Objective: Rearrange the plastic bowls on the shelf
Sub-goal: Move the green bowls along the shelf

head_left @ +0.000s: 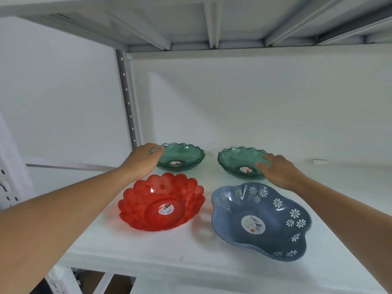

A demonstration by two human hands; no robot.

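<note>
While both arms reach in over the white shelf [131, 247], I take the red bowl [161, 201] as my landmark: it sits nearest me on the left, scalloped and translucent, with a round sticker at its centre. Just right of the red bowl lies the blue bowl [261, 221], its rim pierced with white flower cutouts, the two close but apart. Behind the red bowl, my left hand [144, 160] curls its fingers over the near-left rim of the left green bowl [180, 157], gripping it. Behind and to the right of the red bowl, my right hand [277, 168] grasps the right green bowl [239, 163], thumb inside, fingers over its right rim.
</note>
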